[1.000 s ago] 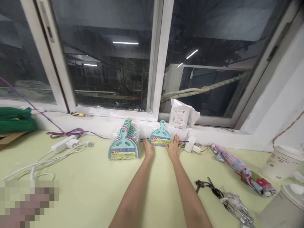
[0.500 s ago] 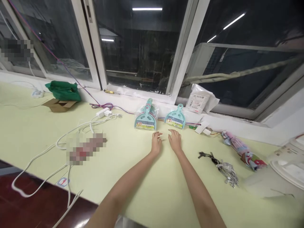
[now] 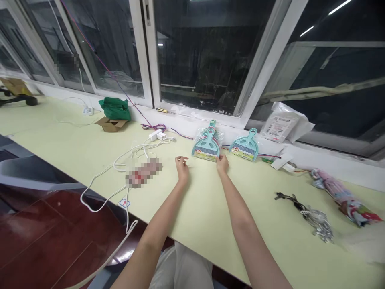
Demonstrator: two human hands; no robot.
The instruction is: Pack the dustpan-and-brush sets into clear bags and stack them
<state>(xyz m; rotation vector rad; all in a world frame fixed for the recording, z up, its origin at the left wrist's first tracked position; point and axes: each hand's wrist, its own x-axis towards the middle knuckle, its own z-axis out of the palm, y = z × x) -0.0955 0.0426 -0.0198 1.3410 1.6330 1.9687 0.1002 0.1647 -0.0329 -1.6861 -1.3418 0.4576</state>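
A stack of packaged turquoise dustpan and brush sets (image 3: 207, 141) stands by the window wall, its handles upward and its printed labels facing me. My right hand (image 3: 222, 164) is at the stack's lower right corner, fingers closed on the edge of the front dustpan and brush set; the fingertips are partly hidden. To the left and nearer me, my left hand (image 3: 182, 169) is just above the table, open, its fingers loosely bent and apart, holding nothing. Another turquoise dustpan and brush set (image 3: 245, 146) leans by the wall, right of the stack and apart from my hands.
White cables (image 3: 105, 176) loop over the pale green table (image 3: 198, 216) and its front edge at left. A green bag (image 3: 115, 109) sits on a cardboard box (image 3: 111, 124). At right lie a bunch of keyrings (image 3: 315, 220), a folded umbrella (image 3: 343, 196) and a plastic packet (image 3: 282, 124).
My view has swung left and down. The right hand has come to the lower right corner of the stack, while the left hand has moved left, away from it.
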